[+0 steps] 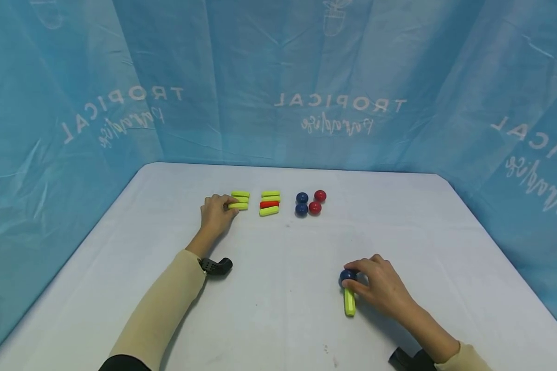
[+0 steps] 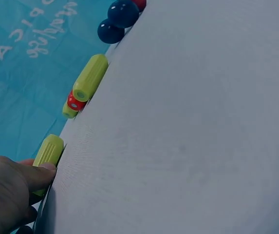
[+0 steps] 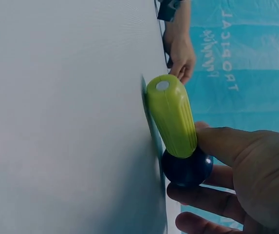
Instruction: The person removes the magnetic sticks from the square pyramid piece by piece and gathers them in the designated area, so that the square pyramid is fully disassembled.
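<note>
My left hand (image 1: 216, 214) pinches the nearest yellow-green rod (image 1: 239, 205) of a short column of yellow-green rods. In the left wrist view, the thumb lies along that rod (image 2: 49, 150). At the front right, my right hand (image 1: 381, 284) holds a dark blue ball (image 1: 347, 276) between thumb and fingers. A yellow-green rod (image 1: 349, 303) meets this ball and points toward the near side. From the right wrist view, the same rod (image 3: 171, 117) shows a round grey spot on its end and touches the blue ball (image 3: 187, 169).
Right of my left hand lies a column of yellow-green rods (image 1: 268, 211) with one red rod (image 1: 269, 204) among them. Further right sit two blue balls (image 1: 301, 209) and two red balls (image 1: 314, 207). A white-covered table (image 1: 269, 309) meets blue printed curtains (image 1: 250, 129).
</note>
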`<state>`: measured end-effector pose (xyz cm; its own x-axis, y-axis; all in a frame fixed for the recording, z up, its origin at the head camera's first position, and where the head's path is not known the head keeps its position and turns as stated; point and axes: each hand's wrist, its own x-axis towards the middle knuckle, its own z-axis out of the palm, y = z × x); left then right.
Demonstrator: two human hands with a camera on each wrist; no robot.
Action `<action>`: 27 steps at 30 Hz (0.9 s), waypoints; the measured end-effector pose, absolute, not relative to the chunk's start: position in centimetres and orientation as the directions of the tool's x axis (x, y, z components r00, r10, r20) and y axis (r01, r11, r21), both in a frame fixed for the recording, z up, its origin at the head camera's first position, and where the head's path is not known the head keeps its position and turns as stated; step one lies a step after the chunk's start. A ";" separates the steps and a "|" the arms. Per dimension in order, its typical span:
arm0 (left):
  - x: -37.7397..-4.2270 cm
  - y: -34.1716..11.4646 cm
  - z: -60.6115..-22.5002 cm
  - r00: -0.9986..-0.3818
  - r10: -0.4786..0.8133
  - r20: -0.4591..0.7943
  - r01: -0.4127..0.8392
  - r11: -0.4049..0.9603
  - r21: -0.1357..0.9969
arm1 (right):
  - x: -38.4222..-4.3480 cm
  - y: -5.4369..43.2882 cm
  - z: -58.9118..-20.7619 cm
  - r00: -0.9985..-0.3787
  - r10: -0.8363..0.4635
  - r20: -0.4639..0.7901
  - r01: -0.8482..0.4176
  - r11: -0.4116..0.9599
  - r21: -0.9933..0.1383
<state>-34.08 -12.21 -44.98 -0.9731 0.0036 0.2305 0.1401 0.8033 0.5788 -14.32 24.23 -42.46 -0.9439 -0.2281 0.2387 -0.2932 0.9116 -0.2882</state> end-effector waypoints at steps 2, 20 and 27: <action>-34.1 -12.2 -45.0 -0.975 0.001 0.222 0.132 0.808 0.575 | -14.2 24.4 -42.3 -0.943 -0.237 0.235 -0.299 0.913 -0.278; -33.2 -12.3 -45.0 -0.966 -0.032 0.257 0.139 0.773 0.620 | -14.7 26.0 -41.9 -0.826 -0.543 0.152 -0.563 0.790 -0.242; -28.6 -9.0 -44.0 -0.879 0.030 0.477 0.365 0.686 0.630 | -14.6 25.5 -42.1 -0.869 -0.469 0.159 -0.494 0.842 -0.215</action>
<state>-28.59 -9.01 -44.02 -0.8786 0.0305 0.4765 0.3653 0.6857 0.6296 -14.60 25.48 -42.11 -0.8686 -0.4694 0.1586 -0.4944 0.8422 -0.2150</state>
